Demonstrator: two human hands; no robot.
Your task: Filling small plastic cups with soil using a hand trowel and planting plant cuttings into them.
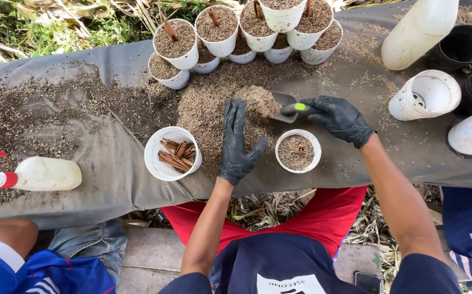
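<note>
A: What did the right hand [340, 118] do at that moment?

B: It was clenched around the green-marked handle of a small trowel [286, 107]. The blade carried a heap of rice husk [259, 100], lifted a little above the big pile of husk [209, 117] on the grey sheet [111, 169].

A: And the left hand [237, 142]?

B: It was released, with flat fingers and nothing grasped. It stood at about eight o'clock from the heap, touching its side like a wall.

A: Where was the pot?

B: A white pot [298, 150], partly filled, stood at five o'clock from the blade, just beside the left hand. Another white pot [172, 153] with brown sticks inside stood at nine o'clock from that hand. A row of filled pots [236, 32] waited at twelve o'clock.

A: What could have gone wrong?

B: I judged that the heap was too tall for the small blade. If the trowel tilted, or the left hand moved away early, husk could slide off and miss the narrow mouth of the pot. Also the pot looked light, so a touch from the wrist could tip it.

A: Anything else near?

B: A white spray bottle [40, 174] lay well apart at nine o'clock, and empty pots [425, 93] lay at three o'clock.
</note>
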